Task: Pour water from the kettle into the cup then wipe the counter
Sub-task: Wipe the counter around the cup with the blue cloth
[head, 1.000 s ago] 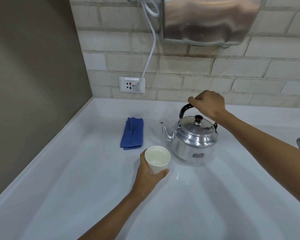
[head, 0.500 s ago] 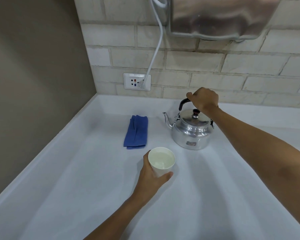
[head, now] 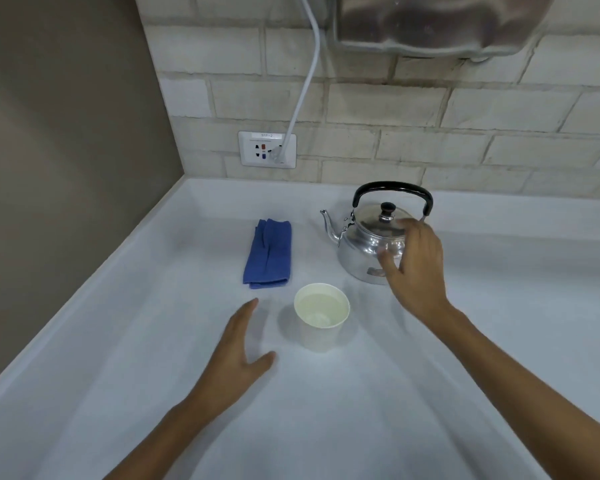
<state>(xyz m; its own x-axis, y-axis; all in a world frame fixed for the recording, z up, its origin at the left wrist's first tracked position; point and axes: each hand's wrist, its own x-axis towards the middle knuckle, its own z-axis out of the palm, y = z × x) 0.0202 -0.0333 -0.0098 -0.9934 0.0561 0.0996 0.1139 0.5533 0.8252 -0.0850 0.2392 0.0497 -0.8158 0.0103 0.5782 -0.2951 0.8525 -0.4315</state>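
White desk [head: 430, 393] in a corner, bounded at the rear by a pale brick wall [head: 378, 109] and at the left by a plain brown wall [head: 66, 133]. A brushed-metal appliance [head: 440, 22] hangs on the brick wall at top; a white cable [head: 303, 88] descends from beside it to a wall socket [head: 267, 149] just above the desk. Metal kettle [head: 368, 244] standing upright near the rear of the desk, spout pointing left, black handle raised, lid on. Right hand [head: 416, 268] in front of the kettle's right side, fingers spread and loose, grasping nothing. Left hand [head: 236, 344] open, palm toward the cup, just beside it and not touching. Folded blue cloth [head: 268, 252] lying flat to the left of the kettle. White paper cup [head: 321, 322] upright between the two hands, in front of cloth and kettle, containing clear water.
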